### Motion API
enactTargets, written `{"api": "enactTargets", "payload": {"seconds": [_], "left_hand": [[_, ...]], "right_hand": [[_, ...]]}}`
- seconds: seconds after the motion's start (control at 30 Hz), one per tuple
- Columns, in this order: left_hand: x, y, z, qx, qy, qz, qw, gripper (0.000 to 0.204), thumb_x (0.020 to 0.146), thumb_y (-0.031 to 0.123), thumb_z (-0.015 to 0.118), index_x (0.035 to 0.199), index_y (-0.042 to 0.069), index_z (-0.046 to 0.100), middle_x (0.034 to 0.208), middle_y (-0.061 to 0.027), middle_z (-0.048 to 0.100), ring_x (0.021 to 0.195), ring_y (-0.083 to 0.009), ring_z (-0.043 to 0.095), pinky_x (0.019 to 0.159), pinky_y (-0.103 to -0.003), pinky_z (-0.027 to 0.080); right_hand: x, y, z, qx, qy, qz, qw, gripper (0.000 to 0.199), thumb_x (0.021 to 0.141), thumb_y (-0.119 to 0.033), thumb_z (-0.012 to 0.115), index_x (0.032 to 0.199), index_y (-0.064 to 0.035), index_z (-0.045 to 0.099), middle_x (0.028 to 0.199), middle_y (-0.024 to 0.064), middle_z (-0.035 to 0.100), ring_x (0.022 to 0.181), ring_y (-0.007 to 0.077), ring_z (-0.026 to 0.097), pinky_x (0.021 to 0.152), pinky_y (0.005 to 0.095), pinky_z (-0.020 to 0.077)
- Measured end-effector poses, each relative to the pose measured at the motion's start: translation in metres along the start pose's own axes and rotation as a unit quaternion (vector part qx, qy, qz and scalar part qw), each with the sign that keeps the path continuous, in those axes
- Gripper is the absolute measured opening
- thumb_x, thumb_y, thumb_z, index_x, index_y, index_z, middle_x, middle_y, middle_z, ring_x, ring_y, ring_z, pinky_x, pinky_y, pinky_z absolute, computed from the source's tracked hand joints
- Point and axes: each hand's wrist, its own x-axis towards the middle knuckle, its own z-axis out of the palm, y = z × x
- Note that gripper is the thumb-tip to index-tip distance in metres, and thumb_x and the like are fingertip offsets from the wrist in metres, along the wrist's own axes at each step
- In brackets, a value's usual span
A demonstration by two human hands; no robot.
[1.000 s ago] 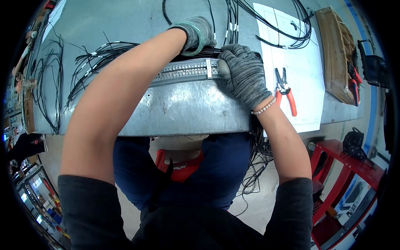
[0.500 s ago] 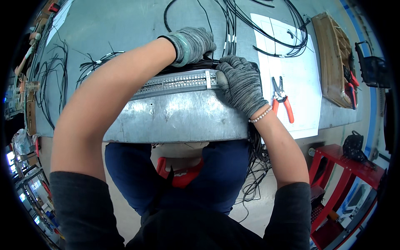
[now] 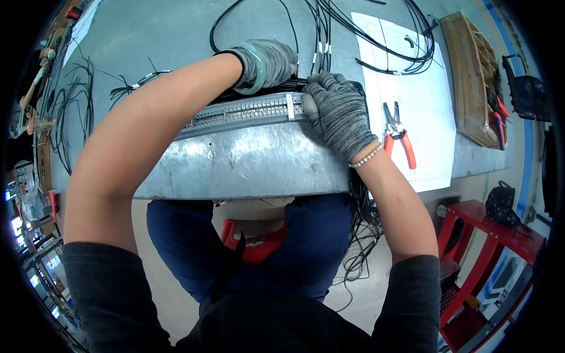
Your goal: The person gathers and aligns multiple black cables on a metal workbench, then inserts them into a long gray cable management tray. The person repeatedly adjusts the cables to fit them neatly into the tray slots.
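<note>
A grey terminal strip [image 3: 241, 112] with rows of metal contacts lies along the near part of the metal table, a white end piece [image 3: 290, 107] close to its right end. Black wires [image 3: 300, 84] run in a bundle along its far side. My left hand [image 3: 266, 63], in a grey knitted glove with a pale green band at the wrist, is closed just beyond the strip. A looped black wire [image 3: 212, 35] runs in under it; its fingertips are mostly hidden. Gloved likewise, my right hand [image 3: 338, 113] curls over the bundle and the strip's right end, thumb against the strip.
Red-handled wire strippers [image 3: 400, 138] lie on a paper drawing [image 3: 432, 117] at the right. Beyond are a brown divided box [image 3: 468, 82] with tools and coiled black cables [image 3: 412, 65]. More wires [image 3: 73, 97] lie at the left. Cables [image 3: 362, 235] hang off the front edge.
The looped wire beside my left hand has widened toward the left. My left hand has shifted slightly left; my right hand keeps its grip. The whole view has moved a little.
</note>
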Motion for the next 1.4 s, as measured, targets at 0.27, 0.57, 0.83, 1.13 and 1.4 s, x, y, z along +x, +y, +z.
{"api": "enactTargets", "payload": {"seconds": [0.27,0.57,0.83,1.13,1.4], "left_hand": [[-0.015,0.009,0.004,0.008,-0.081,0.039,0.996,0.026,0.093,0.023,0.049,0.096,0.005,0.067,0.086,-0.0126,0.067,0.081,-0.0283,0.065,0.08,-0.039,0.052],[-0.013,0.026,-0.019,0.156,-0.123,0.044,0.979,0.027,0.092,0.026,0.053,0.101,0.007,0.07,0.095,-0.0127,0.069,0.086,-0.0294,0.066,0.081,-0.041,0.051],[-0.001,0.02,-0.016,0.092,-0.11,0.042,0.989,0.028,0.085,0.024,0.059,0.096,0.001,0.072,0.091,-0.0167,0.07,0.079,-0.0296,0.068,0.071,-0.041,0.054],[-0.028,0.025,0.001,-0.058,-0.03,-0.072,0.995,0.03,0.088,0.03,0.058,0.084,0.004,0.071,0.08,-0.0164,0.068,0.076,-0.0292,0.065,0.076,-0.04,0.051],[-0.038,0.037,0.023,0.098,-0.043,-0.025,0.994,0.033,0.092,0.031,0.048,0.098,0.006,0.068,0.078,-0.0131,0.067,0.076,-0.0295,0.066,0.075,-0.042,0.053]], "right_hand": [[0.001,-0.005,-0.004,0.007,-0.022,0.018,1.0,0.032,0.089,-0.027,0.05,0.105,-0.0024,0.063,0.111,0.0157,0.06,0.104,0.0284,0.055,0.095,0.0392,0.0438],[0.001,-0.003,-0.007,0.044,-0.019,0.01,0.999,0.035,0.092,-0.029,0.048,0.106,-0.0015,0.065,0.109,0.0156,0.061,0.105,0.0292,0.055,0.095,0.0395,0.0441],[-0.017,0.003,-0.019,0.04,-0.046,-0.013,0.998,0.055,0.077,-0.034,0.071,0.125,-0.0093,0.057,0.126,0.0137,0.053,0.116,0.0299,0.051,0.102,0.0409,0.04],[-0.021,0.013,-0.024,0.298,-0.043,0.016,0.953,0.045,0.086,-0.038,0.066,0.121,-0.0099,0.059,0.111,0.0149,0.061,0.104,0.0294,0.06,0.095,0.0374,0.047],[0.025,0.009,-0.002,0.102,-0.056,0.07,0.991,0.023,0.088,-0.026,0.064,0.1,-0.0076,0.068,0.098,0.0116,0.064,0.092,0.0274,0.063,0.088,0.039,0.0497]]}}
